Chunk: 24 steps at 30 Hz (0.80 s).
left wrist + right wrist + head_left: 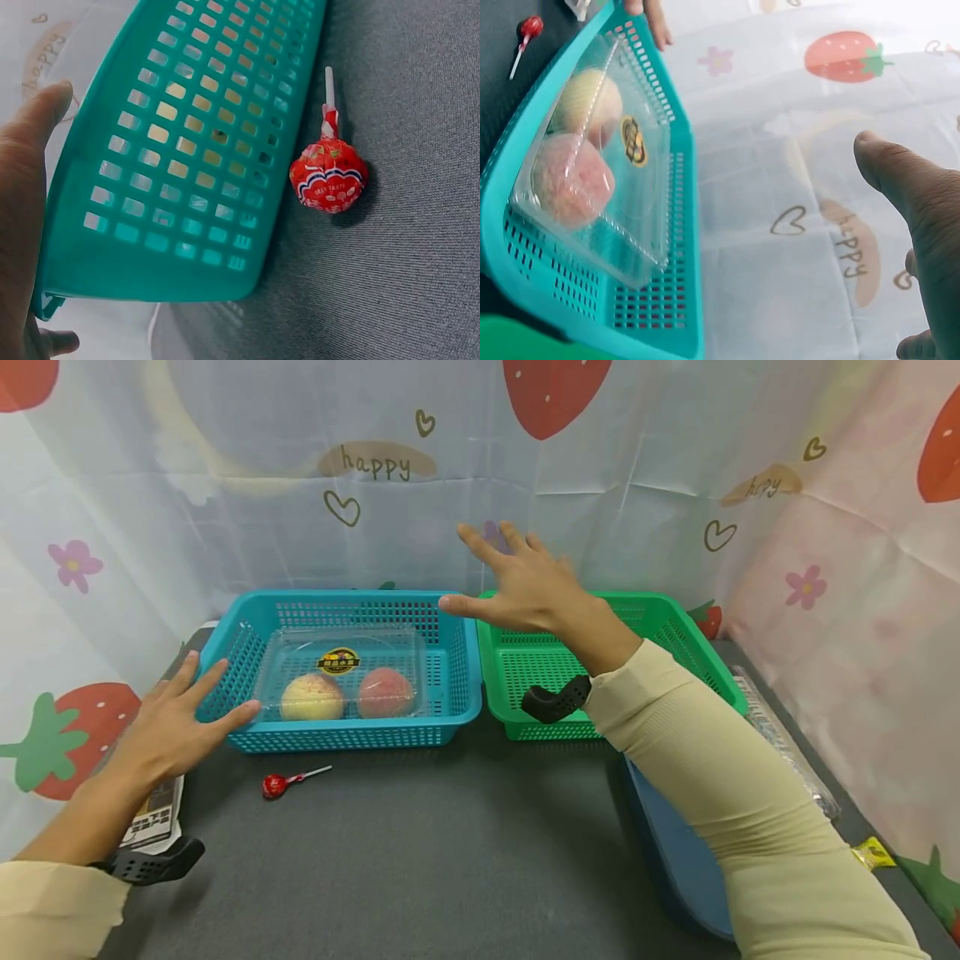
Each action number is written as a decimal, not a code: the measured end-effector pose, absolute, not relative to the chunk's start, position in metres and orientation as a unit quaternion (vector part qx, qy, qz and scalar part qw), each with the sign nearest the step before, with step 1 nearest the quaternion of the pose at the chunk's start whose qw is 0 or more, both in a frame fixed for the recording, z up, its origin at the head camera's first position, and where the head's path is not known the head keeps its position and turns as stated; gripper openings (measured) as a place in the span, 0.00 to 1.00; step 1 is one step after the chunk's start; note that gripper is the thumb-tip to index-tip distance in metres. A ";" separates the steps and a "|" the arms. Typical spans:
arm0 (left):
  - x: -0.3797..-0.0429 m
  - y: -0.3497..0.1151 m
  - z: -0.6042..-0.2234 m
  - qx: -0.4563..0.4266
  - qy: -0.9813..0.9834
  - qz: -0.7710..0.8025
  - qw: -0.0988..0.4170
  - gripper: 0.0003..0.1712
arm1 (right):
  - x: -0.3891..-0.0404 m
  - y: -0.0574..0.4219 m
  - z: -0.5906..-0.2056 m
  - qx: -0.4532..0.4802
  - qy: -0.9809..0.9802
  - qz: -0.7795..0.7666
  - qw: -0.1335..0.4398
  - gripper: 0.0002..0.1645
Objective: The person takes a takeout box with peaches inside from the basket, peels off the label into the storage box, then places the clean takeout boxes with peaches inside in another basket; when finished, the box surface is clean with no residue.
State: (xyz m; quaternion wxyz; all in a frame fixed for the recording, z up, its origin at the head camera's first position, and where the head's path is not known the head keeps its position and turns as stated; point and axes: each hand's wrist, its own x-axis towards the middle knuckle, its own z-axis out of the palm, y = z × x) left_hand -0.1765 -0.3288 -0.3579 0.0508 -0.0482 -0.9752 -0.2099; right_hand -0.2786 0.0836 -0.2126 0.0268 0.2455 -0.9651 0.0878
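Note:
In the head view a blue plastic basket (352,737) holds a clear lidded box (375,647) with a black and gold label. Inside the box lie a pale yellow peach (312,697) and a pink peach (386,692). My left hand (167,727) is at the basket's left end, fingers spread and thumb near the front left corner. Above the inner ends of the blue basket and a green basket (562,727), my right hand (528,581) hovers with fingers spread, holding nothing. A red-wrapped lollipop (330,176) lies on the table just in front of the blue basket.
A dark blue bin (675,852) stands at the right, partly behind my right sleeve. A printed packet (156,814) lies by my left wrist. Along the right edge are a clear plastic package (787,743) and a small yellow wrapper (873,853). A printed curtain (420,527) hangs behind.

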 end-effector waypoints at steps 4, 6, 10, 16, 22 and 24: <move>-0.179 -0.330 -0.362 -0.052 -0.975 -0.211 0.048 0.48 | -0.281 0.073 -0.216 0.245 -0.965 0.089 0.020 0.55; -0.179 -0.331 -0.363 -0.051 -0.975 -0.213 0.046 0.48 | -0.282 0.067 -0.218 0.243 -0.966 0.088 0.017 0.55; -0.177 -0.335 -0.365 -0.034 -0.976 -0.210 0.051 0.49 | -0.286 0.053 -0.224 0.251 -0.963 0.096 0.005 0.55; -0.178 -0.336 -0.364 -0.010 -0.977 -0.209 0.052 0.52 | -0.291 0.032 -0.233 0.256 -0.957 0.139 -0.018 0.55; -0.181 -0.335 -0.367 -0.003 -0.977 -0.208 0.047 0.54 | -0.294 0.016 -0.247 0.254 -0.946 0.198 -0.047 0.56; -0.182 -0.334 -0.368 -0.002 -0.977 -0.208 0.045 0.54 | -0.296 0.012 -0.254 0.253 -0.941 0.218 -0.057 0.55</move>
